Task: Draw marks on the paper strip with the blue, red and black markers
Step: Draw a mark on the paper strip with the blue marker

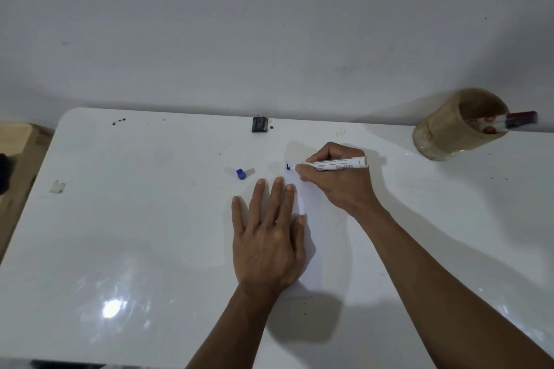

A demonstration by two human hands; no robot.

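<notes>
- head view: the right hand [335, 180] grips a white-barrelled blue marker [335, 164], its tip touching the far end of the narrow white paper strip [310, 249], where a small blue mark [288, 167] shows.
- the left hand [266, 234] lies flat and released, holding nothing, fingers spread over the strip's left edge to pin it to the glossy white counter [135, 219].
- to do this step well, i would keep the left palm pressing so the thin strip cannot slide, and make short, light strokes that stay inside its width.
- the small blue marker cap [240, 173] sits on the counter, well left of the tip.
- a round tan holder [458, 126] at the far right holds other markers, probably the red and black ones.
- the barrel carries printed text, too small to read.
</notes>
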